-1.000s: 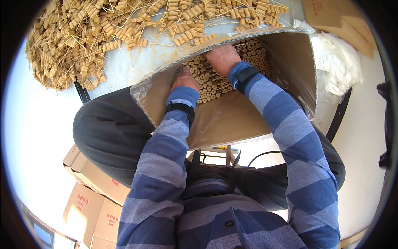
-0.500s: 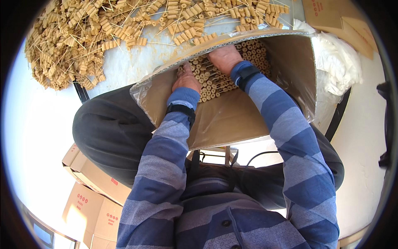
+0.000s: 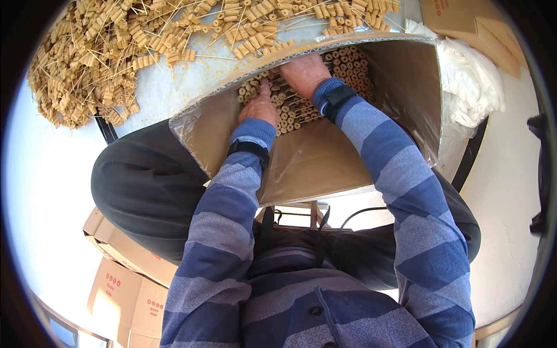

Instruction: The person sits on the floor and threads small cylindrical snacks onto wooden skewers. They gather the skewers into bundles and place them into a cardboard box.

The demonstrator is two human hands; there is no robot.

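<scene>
Both hands reach inside a cardboard box (image 3: 325, 159) lined with clear plastic and tilted open toward me. Packed within it are skewers of tan, ring-shaped pieces (image 3: 351, 66), mostly seen by their round ends. My left hand (image 3: 259, 110) rests on the skewers at the left side, index finger stretched out and the other fingers partly hidden; I see nothing held in it. To its right, my right hand (image 3: 306, 75) lies over the skewers by the far wall. Its back shows, but its fingers are hidden, so whether it grips anything is unclear. Thin sticks show between the hands.
A large heap of loose skewers (image 3: 81, 69) covers the pale table (image 3: 168, 87) beyond the box. White plastic bags (image 3: 473, 87) lie at the right beside a carton (image 3: 464, 23). More cartons (image 3: 125, 290) stand at lower left. My knees flank the box.
My right hand has shifted left, closer to my left hand. The left hand has moved slightly, its index finger now plainly stretched out. The view has shifted a little.
</scene>
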